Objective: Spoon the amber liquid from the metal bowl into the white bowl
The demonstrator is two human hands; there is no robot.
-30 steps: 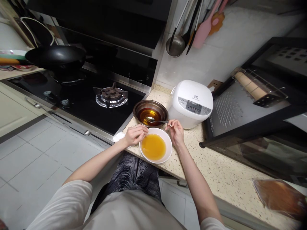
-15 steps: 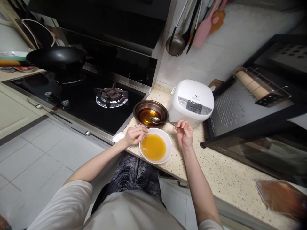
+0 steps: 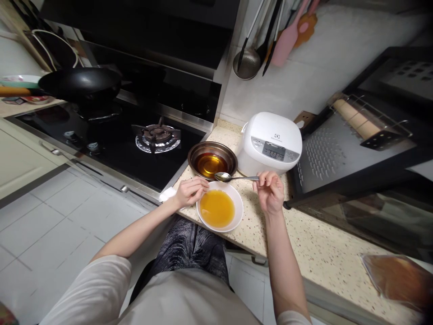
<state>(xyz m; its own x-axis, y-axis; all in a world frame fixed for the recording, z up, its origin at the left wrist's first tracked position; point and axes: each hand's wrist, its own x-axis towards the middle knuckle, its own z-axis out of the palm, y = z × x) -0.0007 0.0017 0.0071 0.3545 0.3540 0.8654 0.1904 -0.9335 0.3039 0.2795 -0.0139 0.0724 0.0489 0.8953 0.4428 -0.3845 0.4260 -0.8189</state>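
Note:
A white bowl of orange-yellow liquid sits at the counter's front edge. My left hand, fingers curled, rests against its left rim. My right hand pinches the handle of a metal spoon, whose bowl hangs over the far rim of the white bowl. Just behind stands a metal bowl holding dark amber liquid.
A white rice cooker stands behind my right hand. A black hob with a gas burner and a black pan lies to the left. Utensils hang on the wall. A black rack is at right, and a brown packet lies on the speckled counter.
My right hand has drawn the spoon out of the metal bowl and moved right and toward me, so the spoon now hangs over the white bowl's rim. My left hand has stayed put.

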